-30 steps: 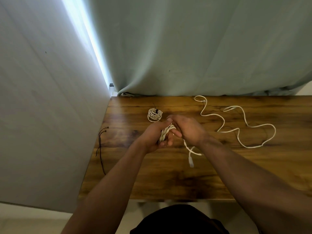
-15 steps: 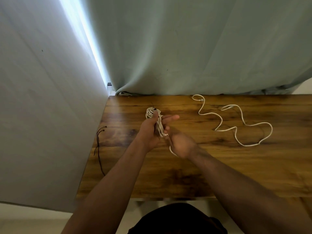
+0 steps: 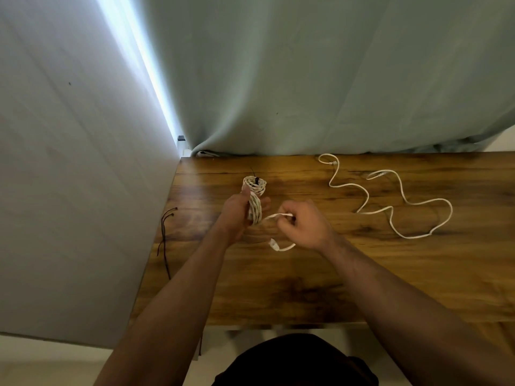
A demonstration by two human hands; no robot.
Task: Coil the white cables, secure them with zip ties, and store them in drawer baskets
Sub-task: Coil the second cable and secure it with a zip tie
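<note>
- Left hand (image 3: pixel 237 215): fingers (image 3: pixel 266 202) and thumb are curled round a part-wound coil (image 3: pixel 255 210) of white cable, held on end over the counter (image 3: pixel 306 288).
- Right hand (image 3: pixel 305 228): fingers (image 3: pixel 287 222) pinch the coil's free tail (image 3: pixel 278 215). The tail runs nearly taut to the coil, then loops under the hand to a flat white plug (image 3: pixel 274 244).
- Step, as judged: coiling, last turns. The next move calls for wrapping the short tail round while the left grip stays firm, or the turns may spring open.
- Finished coil (image 3: pixel 255 188) lies just behind the left hand, cinched by a black zip tie (image 3: pixel 256 179) with its end sticking up.
- Loose cable (image 3: pixel 390 203) lies in wavy bends, well apart to the right.
- Spare zip ties (image 3: pixel 165 238) sit at the counter's left edge; they are thin and dark.
- Cable looks smooth, round and springy. The counter is glossy dark-grained wood. No drawer baskets are in view.
</note>
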